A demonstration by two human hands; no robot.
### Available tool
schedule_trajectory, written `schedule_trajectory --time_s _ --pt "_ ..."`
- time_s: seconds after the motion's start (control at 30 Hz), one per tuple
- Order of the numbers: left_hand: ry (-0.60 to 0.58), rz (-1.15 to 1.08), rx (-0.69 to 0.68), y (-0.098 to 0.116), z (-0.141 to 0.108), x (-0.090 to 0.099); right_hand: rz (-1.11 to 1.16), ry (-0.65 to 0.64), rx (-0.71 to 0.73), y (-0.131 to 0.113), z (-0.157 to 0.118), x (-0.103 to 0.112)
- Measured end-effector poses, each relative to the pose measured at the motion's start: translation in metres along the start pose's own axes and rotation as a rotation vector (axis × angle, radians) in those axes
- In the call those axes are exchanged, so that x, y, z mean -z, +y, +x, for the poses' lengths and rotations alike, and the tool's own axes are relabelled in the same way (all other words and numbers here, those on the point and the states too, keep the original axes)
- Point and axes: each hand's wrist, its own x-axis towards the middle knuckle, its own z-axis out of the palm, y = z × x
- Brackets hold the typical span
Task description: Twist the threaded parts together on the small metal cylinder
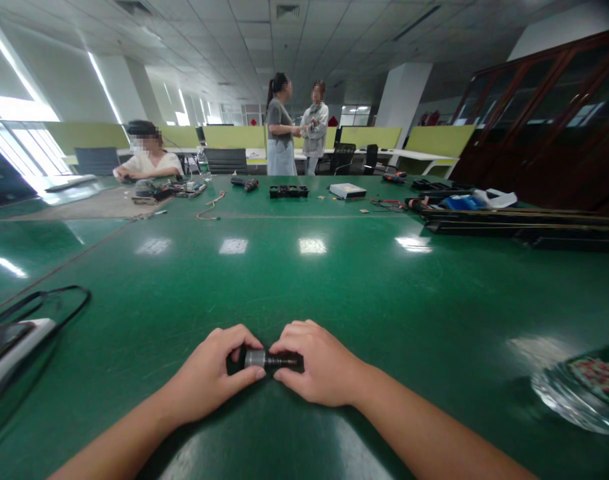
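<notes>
A small cylindrical part (pixel 255 359) lies lengthwise near the front of the green table, with a grey metal body and a narrower, dark, ridged shaft pointing right. My left hand (pixel 224 363) is closed around the grey body, thumb on the near side and fingers on the far side. My right hand (pixel 319 363) curves round the dark shaft, its thumb and forefinger tips on either side close to the middle of the part. The left end of the part is partly hidden behind my left fingers.
A clear glass dish (pixel 579 393) stands at right; a white-edged device (pixel 19 353) with a black cable (pixel 74 291) is at left. A power drill (pixel 245 183), a black tray (pixel 289 191), a white box (pixel 347 191) and dark rails (pixel 474 223) lie farther back. Several people are beyond.
</notes>
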Motion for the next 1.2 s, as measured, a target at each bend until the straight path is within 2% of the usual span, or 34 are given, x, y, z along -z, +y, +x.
schedule_trajectory --time_s 0.37,1.2 --pt "0.017 0.040 -0.027 0.0051 0.0012 -0.0011 -0.025 0.013 -0.029 -0.0046 0.0018 -0.0074" --pt "0.015 0.045 -0.019 0.0059 0.0002 0.0003 -0.030 0.039 0.015 0.0007 0.0000 -0.0037"
